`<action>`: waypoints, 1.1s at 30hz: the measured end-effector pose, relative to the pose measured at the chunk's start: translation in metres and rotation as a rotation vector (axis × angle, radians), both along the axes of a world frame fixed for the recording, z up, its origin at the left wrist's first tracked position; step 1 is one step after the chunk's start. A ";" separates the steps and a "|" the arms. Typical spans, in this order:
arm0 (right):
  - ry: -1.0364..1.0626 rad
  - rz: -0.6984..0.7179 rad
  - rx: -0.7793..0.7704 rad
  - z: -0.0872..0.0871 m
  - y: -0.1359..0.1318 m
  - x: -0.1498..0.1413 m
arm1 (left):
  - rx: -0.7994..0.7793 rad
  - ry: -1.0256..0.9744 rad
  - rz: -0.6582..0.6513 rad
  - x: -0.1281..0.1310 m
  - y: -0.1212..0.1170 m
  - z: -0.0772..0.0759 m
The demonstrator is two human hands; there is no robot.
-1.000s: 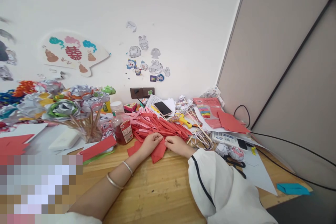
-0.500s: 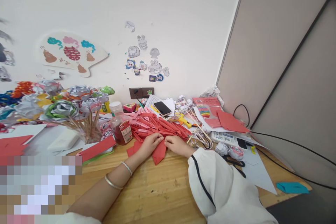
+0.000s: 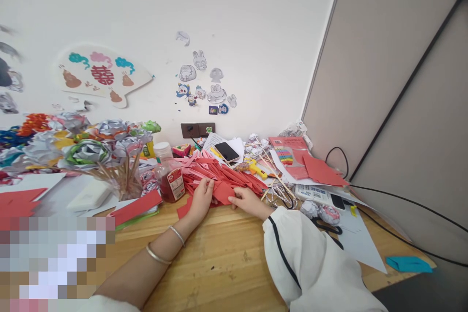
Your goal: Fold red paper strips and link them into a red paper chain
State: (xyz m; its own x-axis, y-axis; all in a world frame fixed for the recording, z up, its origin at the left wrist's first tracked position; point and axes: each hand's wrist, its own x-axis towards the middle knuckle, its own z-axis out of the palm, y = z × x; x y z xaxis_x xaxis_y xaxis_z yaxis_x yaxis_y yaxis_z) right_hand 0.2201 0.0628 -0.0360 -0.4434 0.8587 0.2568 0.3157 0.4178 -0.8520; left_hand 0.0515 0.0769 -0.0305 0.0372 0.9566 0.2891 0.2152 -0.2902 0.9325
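Between my hands is a folded sheet of red paper (image 3: 223,192). My left hand (image 3: 202,201) is closed at its left edge, fingers pointing up and away from me. At the lower right corner, my right hand (image 3: 250,202) pinches the sheet between thumb and fingers. Right behind lies a heap of folded red paper strips (image 3: 230,174), which runs up to the sheet. More flat red paper (image 3: 184,208) lies partly hidden beside my left wrist. Part of the held sheet's left side is covered by my left hand.
A jar of dark red contents (image 3: 170,180) stands left of the heap, near a bunch of paper flowers on sticks (image 3: 87,153). Behind are a phone (image 3: 226,152) and a yellow glue gun (image 3: 258,169). Bead strings (image 3: 281,196) and black-handled scissors (image 3: 327,226) lie to the right.
The red sheet, which pointed down toward me, is now raised and turned up between my hands. My left hand has shifted left, widening the space between my hands.
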 end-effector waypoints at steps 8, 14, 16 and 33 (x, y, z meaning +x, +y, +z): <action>0.219 -0.020 -0.130 -0.005 0.007 0.005 | -0.016 -0.018 -0.126 0.002 0.000 0.002; 0.272 0.006 -0.175 -0.005 0.010 0.005 | -0.040 -0.092 -0.131 0.000 0.004 0.001; 0.301 0.031 -0.182 -0.003 0.009 0.005 | -0.037 -0.104 -0.116 -0.001 0.005 0.000; 0.330 -0.030 -0.152 -0.003 0.010 0.006 | -0.084 -0.109 -0.128 -0.002 0.004 0.003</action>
State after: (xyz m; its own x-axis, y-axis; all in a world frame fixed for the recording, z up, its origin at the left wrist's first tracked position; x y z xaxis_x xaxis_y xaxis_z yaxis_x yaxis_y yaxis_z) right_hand 0.2261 0.0727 -0.0385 -0.3324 0.9093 0.2503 0.0239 0.2735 -0.9616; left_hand 0.0495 0.0807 -0.0274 0.1327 0.9670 0.2174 0.0781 -0.2288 0.9703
